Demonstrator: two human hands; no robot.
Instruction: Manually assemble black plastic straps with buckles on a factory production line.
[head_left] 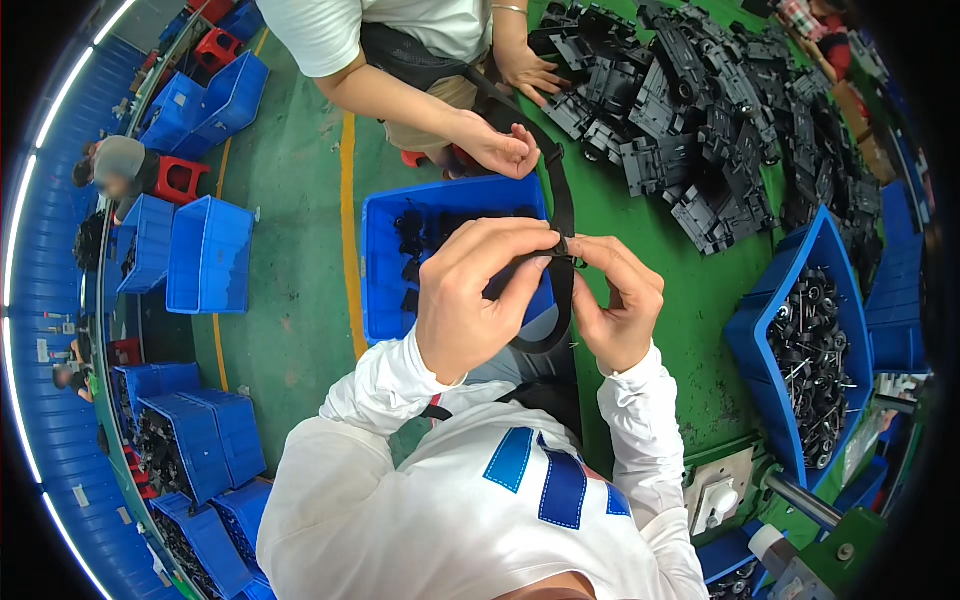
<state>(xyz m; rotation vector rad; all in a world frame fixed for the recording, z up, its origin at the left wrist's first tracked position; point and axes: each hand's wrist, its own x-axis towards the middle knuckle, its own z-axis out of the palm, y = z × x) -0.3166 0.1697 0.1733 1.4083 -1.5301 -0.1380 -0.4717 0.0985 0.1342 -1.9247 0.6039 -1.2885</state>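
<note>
A black webbing strap [562, 195] runs down between my hands, with a small dark buckle [562, 248] on it. My left hand [475, 280] is closed, thumb and forefinger pinching the strap at the buckle. From the other side my right hand [622, 295] pinches the same spot, its fingertips almost meeting the left ones. Below the hands the strap bends in a loose loop. Its upper part leads toward a dark bag [405, 55] on a co-worker across from me. My fingers partly cover the buckle.
A blue bin [372, 270] with black parts stands beyond my left hand. Black plastic chassis parts [690, 110] are heaped on the green table [655, 285]. A blue bin [757, 345] of wheels and axles sits at right. The co-worker's hand [500, 145] hangs near the strap.
</note>
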